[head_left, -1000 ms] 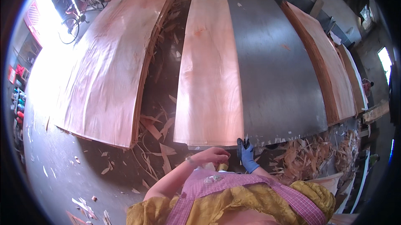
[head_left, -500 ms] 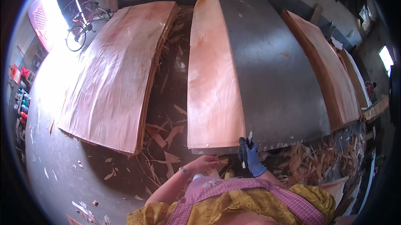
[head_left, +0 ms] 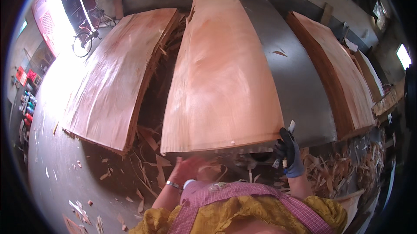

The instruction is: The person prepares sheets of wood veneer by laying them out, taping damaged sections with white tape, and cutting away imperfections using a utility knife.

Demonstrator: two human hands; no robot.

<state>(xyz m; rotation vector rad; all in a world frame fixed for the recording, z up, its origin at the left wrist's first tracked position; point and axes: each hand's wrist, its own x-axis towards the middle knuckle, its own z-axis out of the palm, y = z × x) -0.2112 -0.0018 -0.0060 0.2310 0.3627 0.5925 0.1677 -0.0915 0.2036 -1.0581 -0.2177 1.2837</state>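
The wood sheet (head_left: 226, 77) lies over the left part of the table (head_left: 299, 82). At the table's front edge, the gloved right hand (head_left: 290, 155) grasps the sheet's corner; before the table, the left hand's (head_left: 187, 169) fingers are too blurred to tell.

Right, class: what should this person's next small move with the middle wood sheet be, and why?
Probably bring the bare left hand to the near left corner of the wood sheet: the gloved right hand is at its near right corner, while the left, blurred, appears off the sheet.
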